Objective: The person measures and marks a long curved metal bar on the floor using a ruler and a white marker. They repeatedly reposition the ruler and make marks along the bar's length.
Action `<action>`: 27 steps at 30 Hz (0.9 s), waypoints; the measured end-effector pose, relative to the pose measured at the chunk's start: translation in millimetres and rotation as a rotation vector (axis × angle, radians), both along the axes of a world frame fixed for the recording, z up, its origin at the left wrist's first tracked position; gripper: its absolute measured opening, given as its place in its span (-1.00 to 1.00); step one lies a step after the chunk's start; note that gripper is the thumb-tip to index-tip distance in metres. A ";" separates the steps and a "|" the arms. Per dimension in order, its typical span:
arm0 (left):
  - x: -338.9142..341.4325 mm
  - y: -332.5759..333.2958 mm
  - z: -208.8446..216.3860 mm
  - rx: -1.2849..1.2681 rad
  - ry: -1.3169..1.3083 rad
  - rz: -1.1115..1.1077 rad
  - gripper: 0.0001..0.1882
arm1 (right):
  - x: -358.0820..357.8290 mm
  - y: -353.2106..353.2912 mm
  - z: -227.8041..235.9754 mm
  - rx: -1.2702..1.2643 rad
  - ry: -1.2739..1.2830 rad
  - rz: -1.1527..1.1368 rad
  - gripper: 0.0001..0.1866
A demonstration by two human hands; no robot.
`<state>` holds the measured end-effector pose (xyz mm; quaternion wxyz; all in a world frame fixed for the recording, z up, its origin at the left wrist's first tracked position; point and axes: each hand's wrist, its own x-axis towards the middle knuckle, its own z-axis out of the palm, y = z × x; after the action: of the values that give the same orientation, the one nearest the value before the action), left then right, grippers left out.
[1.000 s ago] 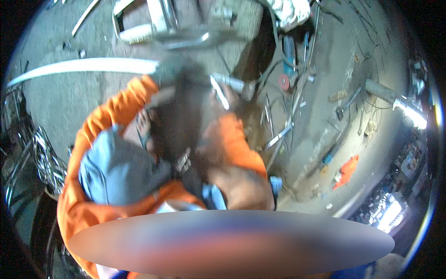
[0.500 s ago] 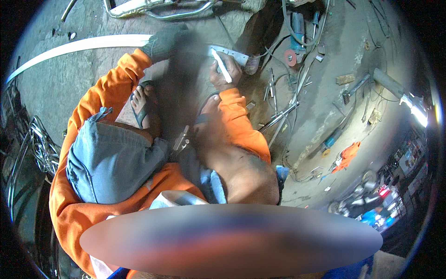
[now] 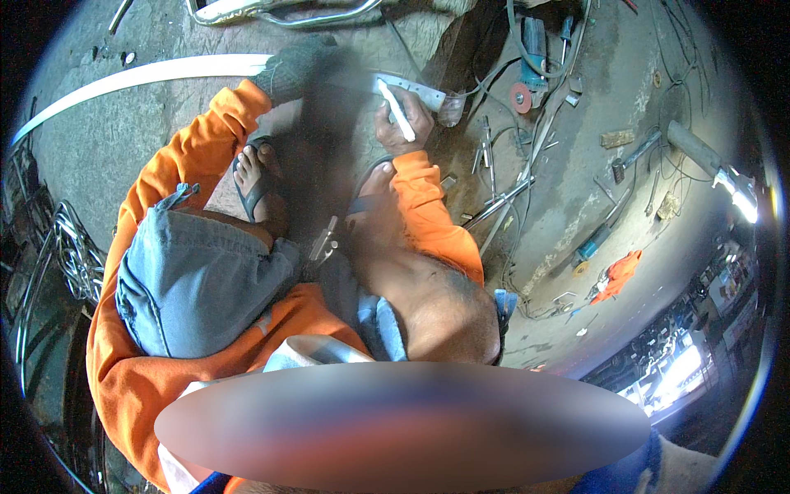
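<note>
A long pale metal strip (image 3: 164, 69) curves in from the left, bent by the lens. My left hand (image 3: 290, 71), in a dark glove, is closed around it. A dark blur hides the strip just right of that hand. Beyond the blur, a flat pale end piece with small holes (image 3: 421, 90) shows; I cannot tell whether it belongs to the same strip. Bare and closed, my right hand (image 3: 406, 128) holds a white marker pen (image 3: 397, 112). The pen's upper end reaches the edge of the holed piece, and the fingers rest close beside it.
My sandalled foot (image 3: 252, 174) stands below the strip. Right of my hands lie a blue angle grinder (image 3: 533, 56), metal rods (image 3: 499, 201), cables and another blue power tool (image 3: 591, 244). An orange cloth (image 3: 619, 275) and a lit lamp (image 3: 739, 194) are farther right. Tubular metal frames (image 3: 317, 18) lie at the top.
The whole view has shifted slightly. Both hands keep their grips, and the marker pen stays at almost the same place against the holed piece.
</note>
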<state>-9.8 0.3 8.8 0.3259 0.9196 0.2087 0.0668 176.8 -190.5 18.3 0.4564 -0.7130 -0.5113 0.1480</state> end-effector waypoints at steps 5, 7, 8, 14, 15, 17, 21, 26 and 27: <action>-1.2 -1.7 2.1 -0.012 0.020 0.047 -0.70 | 1.7 -0.4 -0.9 0.000 -0.019 0.012 -0.75; -1.0 -0.6 3.4 0.022 0.052 0.012 -0.70 | 1.0 -1.5 -1.2 -0.025 -0.013 0.014 -0.71; -0.7 -0.3 3.6 0.055 0.053 -0.006 -0.70 | 0.8 -2.0 -1.4 -0.037 -0.003 0.012 -0.69; -1.2 0.3 0.1 -0.020 0.071 -0.011 -0.60 | 1.7 -1.0 -5.6 0.002 -0.008 0.019 -0.69; -1.3 0.0 -0.6 -0.018 0.052 -0.008 -0.61 | 1.6 -1.3 -5.9 -0.005 0.012 0.017 -0.69; -1.5 -0.7 -1.7 -0.016 0.069 -0.001 -0.61 | 2.0 -3.6 -5.5 -0.020 0.058 0.009 -0.71; -1.5 -1.3 -2.6 -0.013 0.086 0.028 -0.63 | 5.3 -15.8 0.6 -0.069 0.291 -0.034 -0.77; 1.2 0.6 -1.4 0.016 0.056 -0.027 -0.72 | -3.2 -30.6 7.0 0.032 0.249 -0.034 -0.74; 1.8 0.3 -0.2 0.022 0.037 -0.027 -0.73 | -5.5 -33.3 8.1 0.008 0.257 -0.043 -0.74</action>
<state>-8.0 0.6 8.6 0.3129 0.9269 0.2015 0.0477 171.3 -223.9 26.4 0.5239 -0.6972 -0.4338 0.2263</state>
